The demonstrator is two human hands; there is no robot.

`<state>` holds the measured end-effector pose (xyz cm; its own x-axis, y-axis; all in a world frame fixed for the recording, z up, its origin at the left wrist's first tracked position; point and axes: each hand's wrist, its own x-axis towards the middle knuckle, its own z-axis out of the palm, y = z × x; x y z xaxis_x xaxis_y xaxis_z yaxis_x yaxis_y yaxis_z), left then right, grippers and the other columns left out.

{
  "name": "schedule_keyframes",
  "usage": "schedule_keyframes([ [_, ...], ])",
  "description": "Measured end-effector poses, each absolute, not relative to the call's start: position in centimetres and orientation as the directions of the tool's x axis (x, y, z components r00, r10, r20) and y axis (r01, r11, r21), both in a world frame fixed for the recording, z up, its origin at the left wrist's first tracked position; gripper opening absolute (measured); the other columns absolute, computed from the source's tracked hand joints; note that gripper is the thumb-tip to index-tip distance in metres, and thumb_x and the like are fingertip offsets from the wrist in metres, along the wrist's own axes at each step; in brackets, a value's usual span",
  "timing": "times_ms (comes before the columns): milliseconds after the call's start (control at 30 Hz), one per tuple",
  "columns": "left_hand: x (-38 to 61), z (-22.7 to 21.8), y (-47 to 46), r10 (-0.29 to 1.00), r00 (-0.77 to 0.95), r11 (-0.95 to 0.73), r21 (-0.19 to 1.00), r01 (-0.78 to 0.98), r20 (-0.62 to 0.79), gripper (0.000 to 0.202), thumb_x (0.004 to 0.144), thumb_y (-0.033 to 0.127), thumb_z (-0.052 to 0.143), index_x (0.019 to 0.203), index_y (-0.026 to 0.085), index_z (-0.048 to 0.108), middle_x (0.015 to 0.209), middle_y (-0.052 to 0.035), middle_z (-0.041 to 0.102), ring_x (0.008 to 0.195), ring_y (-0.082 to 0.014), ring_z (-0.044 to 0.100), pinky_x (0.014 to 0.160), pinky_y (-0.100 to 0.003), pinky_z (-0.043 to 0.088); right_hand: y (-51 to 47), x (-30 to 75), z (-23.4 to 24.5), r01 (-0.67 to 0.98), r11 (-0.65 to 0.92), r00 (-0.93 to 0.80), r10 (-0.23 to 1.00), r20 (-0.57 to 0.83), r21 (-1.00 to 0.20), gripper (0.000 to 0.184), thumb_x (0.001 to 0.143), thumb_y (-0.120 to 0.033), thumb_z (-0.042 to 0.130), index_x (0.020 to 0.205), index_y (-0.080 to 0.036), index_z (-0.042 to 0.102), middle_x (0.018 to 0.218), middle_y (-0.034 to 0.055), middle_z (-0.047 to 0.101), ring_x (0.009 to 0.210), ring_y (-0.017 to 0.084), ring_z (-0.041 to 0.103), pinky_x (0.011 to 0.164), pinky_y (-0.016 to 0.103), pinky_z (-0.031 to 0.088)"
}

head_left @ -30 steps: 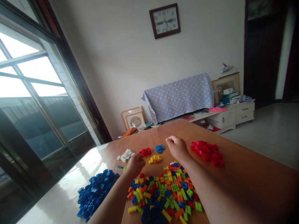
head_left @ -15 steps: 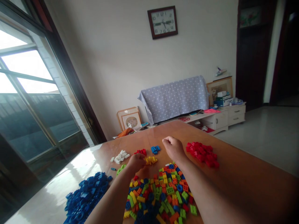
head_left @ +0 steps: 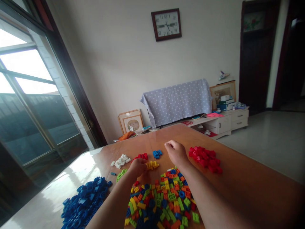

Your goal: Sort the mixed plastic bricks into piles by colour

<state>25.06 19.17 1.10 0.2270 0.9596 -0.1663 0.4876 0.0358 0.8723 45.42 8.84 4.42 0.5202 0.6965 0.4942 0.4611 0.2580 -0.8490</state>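
My left hand [head_left: 138,166] reaches low over the table, its fingers together against the left end of a small group of yellow toy bricks [head_left: 152,165]. Whatever lies between those fingertips is hidden. Just behind it are red bricks [head_left: 143,156], and partly covered by the forearm are light green bricks [head_left: 121,174]. Closed in a loose fist, my right hand [head_left: 176,153] is right of a few blue bricks [head_left: 157,154]; its inside cannot be seen. Between my forearms spreads a mixed pile of coloured bricks [head_left: 172,197].
A large blue brick pile [head_left: 87,200] lies left on the brown table [head_left: 240,187]. White bricks [head_left: 122,161] sit farther back, and a red pile [head_left: 206,159] lies right. Beyond the table's far edge stands a low white cabinet [head_left: 224,124] with a cloth-covered object [head_left: 177,102].
My left hand has shifted slightly, staying beside the yellow bricks. The fist of my right hand keeps nearly the same place. The whole view has turned a little.
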Motion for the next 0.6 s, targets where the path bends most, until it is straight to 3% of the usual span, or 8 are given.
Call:
schedule_keyframes([
  [167, 24.6, 2.6, 17.7, 0.966, 0.246, -0.043, 0.883, 0.467, -0.084, 0.026, 0.065, 0.022, 0.074, 0.089, 0.011, 0.068, 0.06, 0.0011, 0.059, 0.055, -0.0112, 0.055, 0.052, -0.022, 0.041, 8.8, 45.4, 4.3, 0.457, 0.255, 0.522, 0.699, 0.489, -0.852, 0.028, 0.085, -0.04, 0.051, 0.069, -0.02, 0.061, 0.062, 0.0, 0.064, 0.061, 0.016, 0.055, 0.057, 0.024, 0.035],
  [333, 23.2, 4.5, 14.8, 0.952, 0.305, -0.167, 0.896, 0.411, 0.038, 0.042, 0.07, 0.046, 0.072, 0.098, 0.014, 0.07, 0.077, -0.0027, 0.066, 0.063, -0.0124, 0.057, 0.056, -0.023, 0.041, 8.9, 45.3, 4.2, 0.431, 0.276, 0.53, 0.693, 0.489, -0.859, 0.029, 0.085, -0.043, 0.053, 0.069, -0.02, 0.061, 0.06, -0.0007, 0.061, 0.061, 0.015, 0.053, 0.058, 0.024, 0.036],
  [600, 20.3, 5.8, 9.8, 0.934, 0.326, -0.272, 0.886, 0.377, 0.148, 0.052, 0.078, 0.056, 0.065, 0.111, 0.016, 0.068, 0.08, -0.0024, 0.064, 0.072, -0.0152, 0.058, 0.064, -0.025, 0.046, 8.9, 45.4, 4.2, 0.159, 0.328, 0.585, 0.729, 0.356, -0.931, 0.037, 0.083, -0.053, 0.056, 0.076, -0.018, 0.066, 0.054, -0.0043, 0.047, 0.052, 0.012, 0.041, 0.05, 0.024, 0.031],
])
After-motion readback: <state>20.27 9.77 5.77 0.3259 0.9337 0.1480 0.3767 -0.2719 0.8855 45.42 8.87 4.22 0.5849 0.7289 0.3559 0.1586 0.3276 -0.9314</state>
